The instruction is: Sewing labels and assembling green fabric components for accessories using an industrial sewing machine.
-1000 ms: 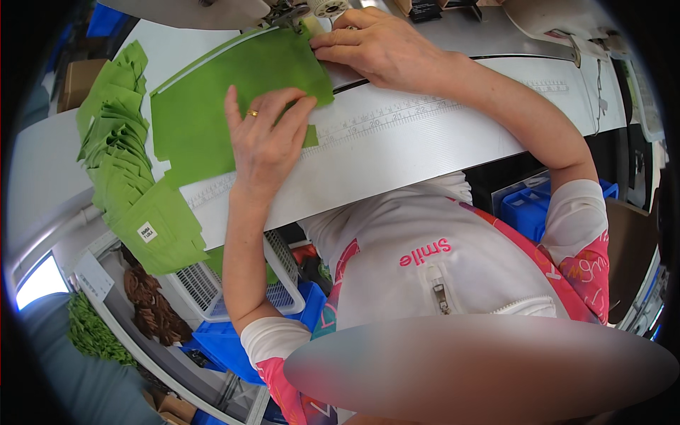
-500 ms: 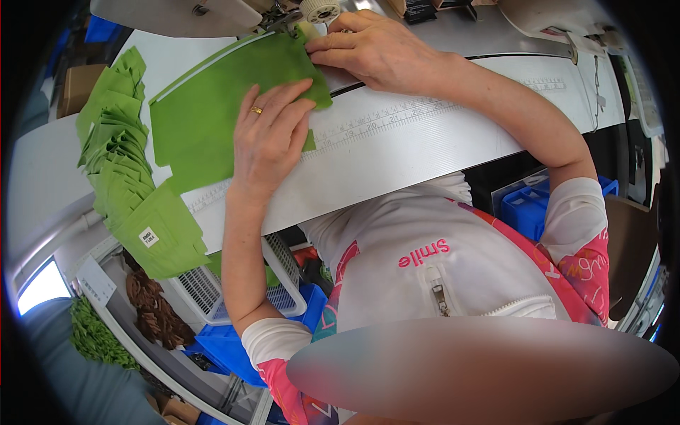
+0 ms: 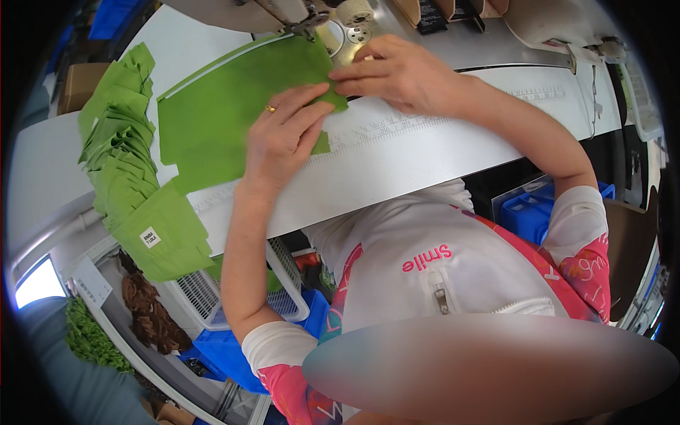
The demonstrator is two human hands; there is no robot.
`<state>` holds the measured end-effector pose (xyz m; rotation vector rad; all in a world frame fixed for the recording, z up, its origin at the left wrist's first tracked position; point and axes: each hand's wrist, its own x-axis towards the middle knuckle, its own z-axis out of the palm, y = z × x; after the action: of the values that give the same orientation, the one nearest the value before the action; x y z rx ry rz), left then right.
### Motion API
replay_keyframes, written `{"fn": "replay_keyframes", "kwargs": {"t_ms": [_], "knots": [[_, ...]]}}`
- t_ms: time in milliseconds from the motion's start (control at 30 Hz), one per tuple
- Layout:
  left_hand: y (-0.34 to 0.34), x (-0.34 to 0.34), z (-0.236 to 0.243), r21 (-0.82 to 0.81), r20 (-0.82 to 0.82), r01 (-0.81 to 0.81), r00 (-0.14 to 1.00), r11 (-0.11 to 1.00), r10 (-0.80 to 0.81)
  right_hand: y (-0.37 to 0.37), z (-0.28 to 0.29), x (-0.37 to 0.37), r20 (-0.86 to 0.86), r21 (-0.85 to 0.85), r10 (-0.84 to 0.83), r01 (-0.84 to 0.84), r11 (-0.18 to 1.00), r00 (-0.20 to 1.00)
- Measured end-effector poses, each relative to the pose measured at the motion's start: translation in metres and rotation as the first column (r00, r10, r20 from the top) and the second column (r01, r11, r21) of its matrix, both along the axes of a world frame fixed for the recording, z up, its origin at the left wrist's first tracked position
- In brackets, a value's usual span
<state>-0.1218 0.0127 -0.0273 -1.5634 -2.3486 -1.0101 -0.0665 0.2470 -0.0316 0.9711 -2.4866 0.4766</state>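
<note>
A green fabric piece (image 3: 219,106) lies flat on the white table, its far edge running up to the sewing machine's needle area (image 3: 308,28). A narrow white strip (image 3: 230,58) follows that edge. My left hand (image 3: 287,134) rests palm down on the piece, fingers stretched out and lying flat. At the piece's right edge, my right hand (image 3: 404,78) has its thumb and fingertips pressed together on the fabric, close to the left fingertips. A small pale spot shows among the right fingers; I cannot make out what it is. To the left, a bunched row of green fabric pieces (image 3: 124,163) hangs over the table's near edge.
A ruler strip (image 3: 425,113) runs along the white table (image 3: 340,177). Beneath stand a white basket (image 3: 287,283) and blue bins (image 3: 227,354) (image 3: 528,216). Brown strips (image 3: 152,312) and a green bundle (image 3: 92,336) lie lower left. Cardboard holders (image 3: 439,10) stand behind.
My right hand has slid toward me along the fabric's right edge, away from the needle, uncovering the metal plate there. The left hand stays on the fabric. The whole view has shifted slightly.
</note>
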Motion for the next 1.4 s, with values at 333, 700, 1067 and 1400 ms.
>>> {"fn": "replay_keyframes", "kwargs": {"t_ms": [333, 700, 1067, 1400], "knots": [[0.009, -0.023, 0.001, 0.052, 0.046, 0.012, 0.999, 0.999, -0.015, 0.004, 0.004, -0.018, 0.008, -0.043, 0.035, -0.034, 0.998, 0.999], [0.027, -0.071, -0.011, 0.089, 0.019, -0.034, 0.999, 0.995, 0.032, -0.001, 0.012, -0.027, -0.034, 0.052, -0.289, 0.290, 0.956, 0.957], [0.029, -0.077, -0.010, 0.078, 0.006, -0.075, 0.997, 0.994, 0.075, 0.009, 0.005, -0.015, -0.059, -0.003, -0.303, 0.304, 0.953, 0.951], [0.026, -0.069, -0.004, 0.068, -0.015, -0.066, 0.998, 0.996, 0.067, 0.011, 0.007, -0.008, 0.063, -0.004, -0.319, 0.320, 0.947, 0.946]]}}
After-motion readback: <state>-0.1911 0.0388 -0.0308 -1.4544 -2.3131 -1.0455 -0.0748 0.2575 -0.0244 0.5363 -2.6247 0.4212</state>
